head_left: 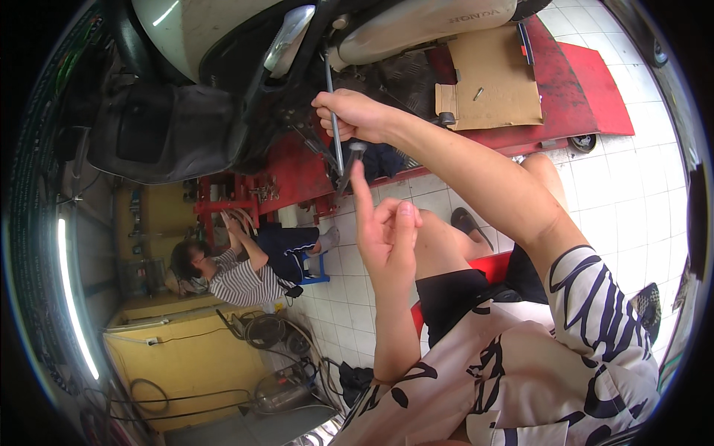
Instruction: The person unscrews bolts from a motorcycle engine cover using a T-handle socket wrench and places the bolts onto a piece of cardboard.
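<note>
My right hand [354,117] is closed around a long, slim steel wrench [338,145]. The wrench's upper end meets the underside of a scooter [413,33], by the pale cover; how it fits there is too small to tell. Below it, my left hand [390,230] holds nothing. Its index finger stretches up, the thumb stands out, and the other fingers curl loosely. That fingertip is close to a grey round-ended part [358,148] under the scooter; I cannot tell whether they touch.
A flattened cardboard box [494,82] with a small metal piece [478,94] lies on the red lift platform [573,82]. Another person [245,271] sits on a blue stool [318,269] at the left. Coiled hoses [264,331] and a tank [282,390] stand by the yellow wall [186,360].
</note>
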